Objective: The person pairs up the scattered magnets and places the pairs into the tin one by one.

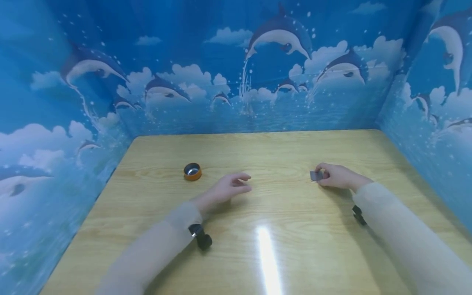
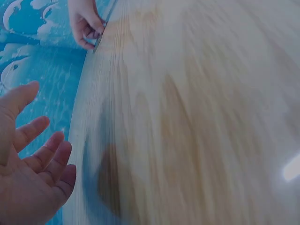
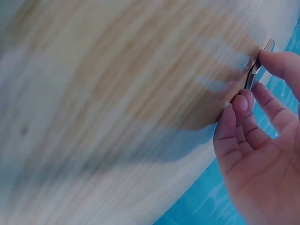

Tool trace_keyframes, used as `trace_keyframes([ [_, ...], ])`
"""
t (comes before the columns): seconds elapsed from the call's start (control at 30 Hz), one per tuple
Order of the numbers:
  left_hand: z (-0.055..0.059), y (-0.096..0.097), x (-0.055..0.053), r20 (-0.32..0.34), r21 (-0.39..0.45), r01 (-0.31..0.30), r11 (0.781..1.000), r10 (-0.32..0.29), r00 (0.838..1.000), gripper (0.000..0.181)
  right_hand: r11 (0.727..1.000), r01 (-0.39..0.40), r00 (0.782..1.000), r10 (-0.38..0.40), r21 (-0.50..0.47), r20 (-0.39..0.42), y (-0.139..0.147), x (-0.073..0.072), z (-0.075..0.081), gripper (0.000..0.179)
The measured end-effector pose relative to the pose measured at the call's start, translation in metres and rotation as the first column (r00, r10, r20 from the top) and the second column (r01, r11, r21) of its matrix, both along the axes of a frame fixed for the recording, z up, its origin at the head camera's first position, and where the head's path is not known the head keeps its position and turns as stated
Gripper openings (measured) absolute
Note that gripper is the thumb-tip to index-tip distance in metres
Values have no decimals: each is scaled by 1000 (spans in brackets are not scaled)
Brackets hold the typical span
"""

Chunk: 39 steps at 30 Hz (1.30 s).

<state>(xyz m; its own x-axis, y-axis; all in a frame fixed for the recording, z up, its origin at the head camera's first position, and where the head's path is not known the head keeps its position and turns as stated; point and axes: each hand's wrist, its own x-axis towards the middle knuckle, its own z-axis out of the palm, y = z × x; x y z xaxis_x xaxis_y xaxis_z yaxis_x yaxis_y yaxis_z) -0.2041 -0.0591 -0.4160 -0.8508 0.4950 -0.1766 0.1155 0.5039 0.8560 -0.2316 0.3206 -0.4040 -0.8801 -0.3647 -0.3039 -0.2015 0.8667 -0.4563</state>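
Observation:
On the right side of the table, my right hand [image 1: 333, 176] pinches a small flat grey square [image 1: 315, 176] between thumb and fingers, low at the tabletop. Seen edge-on in the right wrist view, the grey square [image 3: 254, 70] is thin with a shiny metallic edge; what kind of thing it is I cannot tell. My left hand [image 1: 230, 186] hovers over the middle of the table, fingers loosely spread and holding nothing. Its palm and bent fingers show in the left wrist view, the left hand [image 2: 35, 173] apart from the wood. Left of it stands a small round orange bowl [image 1: 192, 176] with a shiny metal inside.
The light wood table [image 1: 236, 151] is bounded at the back and sides by a blue dolphin-print curtain [image 1: 206, 110]. A bright light reflection [image 1: 268, 262] lies on the near tabletop. Both wrists carry small black cameras, the left camera [image 1: 200, 237] hanging below the sleeve.

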Motion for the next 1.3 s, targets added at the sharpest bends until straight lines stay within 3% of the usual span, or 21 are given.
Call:
trace_keyframes([
  [0.13,0,-20,4,-11,2,-54,999,54,998,50,1000,-8,1000,8,-1,5,0,-2,-2,43],
  [0.53,0,-64,11,-64,28,-109,994,111,992,48,1000,-15,1000,15,12,-3,1,-2,-4,44],
  [0.8,0,-88,17,-37,30,-176,984,177,983,49,999,-24,1000,24,26,-9,0,0,-3,59],
  [0.97,0,-105,25,-25,16,-219,976,219,975,50,999,-29,1000,29,38,-9,-5,0,-2,51],
  [1.0,4,-107,29,-14,14,-233,972,233,972,50,999,-32,999,33,41,-11,-5,0,-2,48],
  [1.17,1,-125,31,-11,-9,-327,945,326,945,49,998,-32,999,33,50,-19,-7,-1,-1,43],
  [1.3,-8,-137,24,-45,4,-428,904,428,903,56,999,-25,998,26,27,-48,-6,0,-2,41],
])
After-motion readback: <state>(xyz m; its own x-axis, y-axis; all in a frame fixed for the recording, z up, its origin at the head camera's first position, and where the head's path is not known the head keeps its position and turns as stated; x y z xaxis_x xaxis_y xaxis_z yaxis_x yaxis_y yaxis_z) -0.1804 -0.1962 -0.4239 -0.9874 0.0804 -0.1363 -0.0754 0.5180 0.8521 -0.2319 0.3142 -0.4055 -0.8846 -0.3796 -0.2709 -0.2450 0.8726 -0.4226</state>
